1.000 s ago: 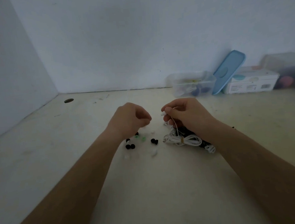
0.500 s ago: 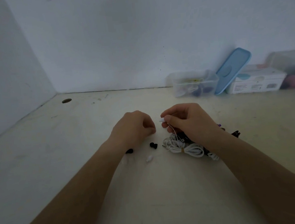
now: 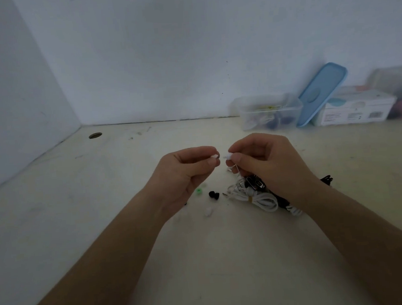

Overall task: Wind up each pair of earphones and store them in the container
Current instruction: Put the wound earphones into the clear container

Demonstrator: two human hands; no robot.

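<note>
Raised off the cream table [image 3: 203, 260] since the earlier frame: left hand [image 3: 185, 175], pinching a small white ear tip [image 3: 215, 156]. Right hand [image 3: 265, 161] pinches a white earbud [image 3: 227, 156], just beside that tip. Bundled white earphone cable [image 3: 261, 199] lies on the table beneath the right hand; clear plastic container [image 3: 270, 113] stands far right, well apart.

Above a pale table [image 3: 103, 208], a person's left hand [image 3: 187, 175] pinches a small white ear tip [image 3: 215, 156] just beside the white earbud [image 3: 227, 156] pinched by the right hand [image 3: 268, 164]; bundled white earphones [image 3: 261, 199] lie beneath; a clear container [image 3: 270, 113] stands by the wall [image 3: 163, 59], blue lid [image 3: 320, 94] leaning beside it.
</note>
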